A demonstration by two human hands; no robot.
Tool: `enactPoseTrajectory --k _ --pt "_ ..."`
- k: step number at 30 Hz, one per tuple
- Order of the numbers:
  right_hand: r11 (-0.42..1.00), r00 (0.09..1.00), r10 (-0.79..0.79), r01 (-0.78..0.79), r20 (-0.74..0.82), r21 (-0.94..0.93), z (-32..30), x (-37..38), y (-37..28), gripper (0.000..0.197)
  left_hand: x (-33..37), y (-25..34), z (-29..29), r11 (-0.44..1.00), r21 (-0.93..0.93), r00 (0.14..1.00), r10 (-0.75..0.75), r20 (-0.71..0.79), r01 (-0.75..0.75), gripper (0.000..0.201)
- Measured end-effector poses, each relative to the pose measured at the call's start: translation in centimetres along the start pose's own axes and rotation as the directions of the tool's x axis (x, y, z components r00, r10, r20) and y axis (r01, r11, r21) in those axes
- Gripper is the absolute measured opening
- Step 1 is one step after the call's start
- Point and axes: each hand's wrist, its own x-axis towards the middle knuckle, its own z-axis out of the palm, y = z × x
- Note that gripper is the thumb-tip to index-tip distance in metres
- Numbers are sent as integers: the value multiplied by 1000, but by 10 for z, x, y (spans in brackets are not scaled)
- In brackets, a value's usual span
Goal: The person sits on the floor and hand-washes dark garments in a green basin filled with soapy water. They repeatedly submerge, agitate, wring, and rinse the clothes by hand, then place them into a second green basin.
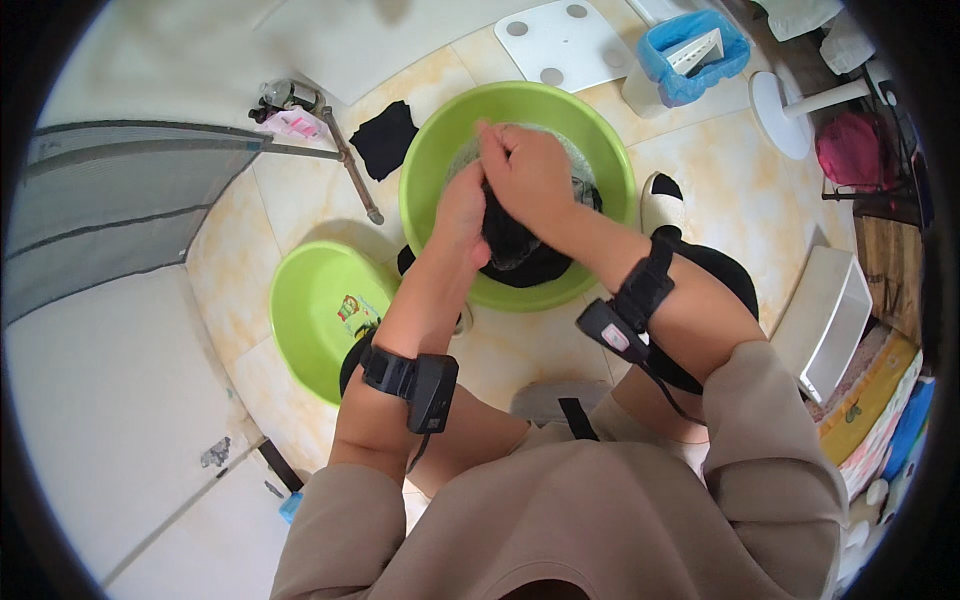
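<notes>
A light-green basin [606,150] stands on the floor in front of me, with foamy water and dark wet clothes in it. Both hands are together over it, closed around a bunched black cloth [507,242] that hangs between them. My left hand [462,215] grips the cloth from the left, its thumb side low. From the right, my right hand [535,178] presses in against the left one, its fingers partly hidden. More dark cloth [540,268] lies lower in the basin.
A second green basin [308,305] stands at left. Beyond lie a black folded cloth [384,140], a white scale [565,45] and a blue-lined bin [655,95]. A metal pipe [350,165] is at left, a white box-like stool [825,320] at right.
</notes>
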Motion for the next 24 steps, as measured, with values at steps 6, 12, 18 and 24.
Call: enactPoseTrajectory --k 6,12,18,24 --pt "976 953 -216 212 212 39 3 -16 -12 31 12 13 -12 987 -137 943 -34 330 84 22" --pt "996 996 75 -72 55 -53 5 2 1 35 1 -4 -4 998 -54 999 -33 35 34 24" --pt "986 966 -166 167 196 11 7 -17 -2 26 2 16 2 995 89 998 51 22 -53 22" --pt "985 967 163 -150 193 -81 -4 11 -2 31 -4 -4 10 1000 -6 1000 18 -8 -18 28"
